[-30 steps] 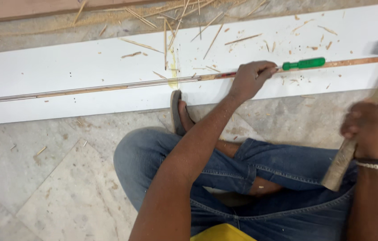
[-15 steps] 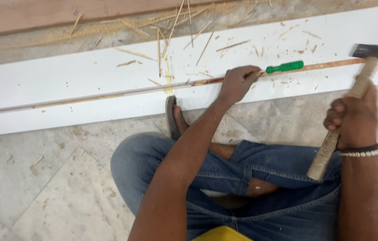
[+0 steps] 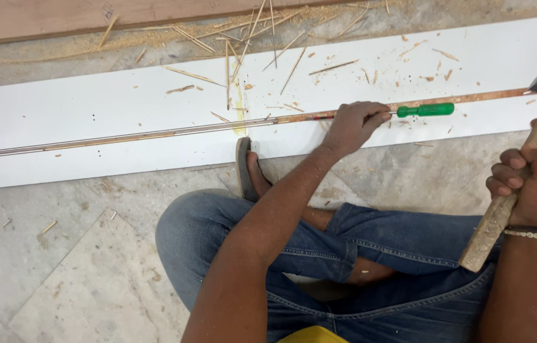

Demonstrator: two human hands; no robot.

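L hand [image 3: 352, 127] grips a green-handled screwdriver [image 3: 424, 110] laid flat along the groove in the white board [image 3: 91, 108] on the floor, tip pointing toward the board's left end, prob. to work it as a chisel. R hand [image 3: 532, 181] holds a wooden-handled hammer [image 3: 517, 174] raised near the handle end, over the board's right end. Sandalled foot [image 3: 246, 168] rests at the board's near edge.

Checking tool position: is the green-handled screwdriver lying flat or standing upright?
Lying flat. The screwdriver lies along the groove in the white board, its shaft under the left hand, green handle pointing toward the hammer.
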